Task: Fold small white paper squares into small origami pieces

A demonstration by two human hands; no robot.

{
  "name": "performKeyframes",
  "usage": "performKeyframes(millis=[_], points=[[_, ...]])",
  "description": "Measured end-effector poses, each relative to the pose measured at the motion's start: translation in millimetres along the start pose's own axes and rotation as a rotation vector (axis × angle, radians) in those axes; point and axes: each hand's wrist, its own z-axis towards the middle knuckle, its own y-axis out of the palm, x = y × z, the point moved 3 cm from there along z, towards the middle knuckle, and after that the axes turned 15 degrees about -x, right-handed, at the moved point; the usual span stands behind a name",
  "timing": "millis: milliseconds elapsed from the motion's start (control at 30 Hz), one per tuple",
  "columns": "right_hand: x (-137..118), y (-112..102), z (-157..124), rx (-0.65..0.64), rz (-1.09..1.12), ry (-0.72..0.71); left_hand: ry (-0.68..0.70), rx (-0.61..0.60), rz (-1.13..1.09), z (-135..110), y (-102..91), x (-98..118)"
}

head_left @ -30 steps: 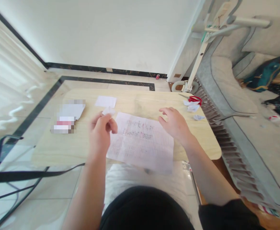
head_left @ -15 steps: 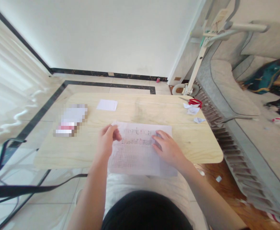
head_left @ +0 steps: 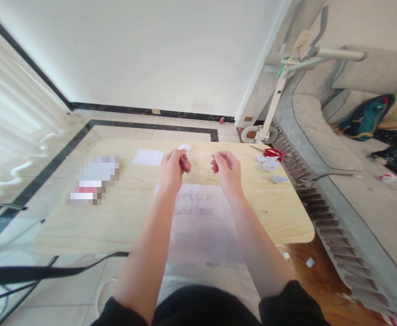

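Note:
My left hand (head_left: 177, 168) is raised over the far middle of the table, its thumb and fingers closed in a pinch. A small white piece of paper (head_left: 184, 146) sticks up from its fingertips. Level with it, a short gap away, my right hand (head_left: 227, 170) is closed with curled fingers; anything inside them is hidden. Below both wrists a large thin sheet of paper (head_left: 201, 226) with ruled lines and black and red writing lies at the table's near edge, partly covered by my forearms.
On the wooden table (head_left: 123, 222) a white paper (head_left: 148, 157) lies left of my hands, beside a blurred-out object (head_left: 96, 179). At the right are red-handled scissors (head_left: 273, 155) and folded paper scraps (head_left: 269, 164). A sofa (head_left: 315, 113) and a white-framed machine (head_left: 275, 102) stand beyond.
Both hands have lifted off the large sheet and moved forward, closer together. My right hand has gone from spread fingers to curled ones. A small paper now shows at my left fingertips.

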Motion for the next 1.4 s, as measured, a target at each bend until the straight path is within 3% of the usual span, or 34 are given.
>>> performKeyframes(millis=[167, 300, 500, 633, 767, 967, 1033, 1200, 1400], points=[[31, 29, 23, 0.035, 0.151, 0.059, -0.032, 0.024, -0.045, 11, -8.3, -31], [50, 37, 26, 0.018, 0.101, 0.054, -0.158, -0.115, -0.21, 12, -7.6, -50], [61, 40, 22, -0.053, 0.107, 0.036, -0.257, -0.27, -0.265, 12, -8.7, -60], [59, 38, 21, -0.088, 0.112, 0.053, -0.285, -0.249, -0.278, 12, -8.2, -61], [60, 36, 21, -0.111, 0.102, 0.082, -0.269, -0.162, -0.282, 15, -17.1, -43], [69, 40, 23, -0.083, 0.116, 0.007, -0.151, -0.06, -0.155, 27, -44.3, 21], [70, 42, 24, -0.073, 0.139, -0.001, -0.162, -0.075, -0.156, 28, -43.4, 24], [63, 45, 26, -0.065, 0.258, 0.038, -0.254, -0.284, -0.296, 25, -20.8, -19], [52, 45, 33, -0.215, 0.243, 0.077, -0.219, -0.342, -0.302, 22, -10.9, -56]])
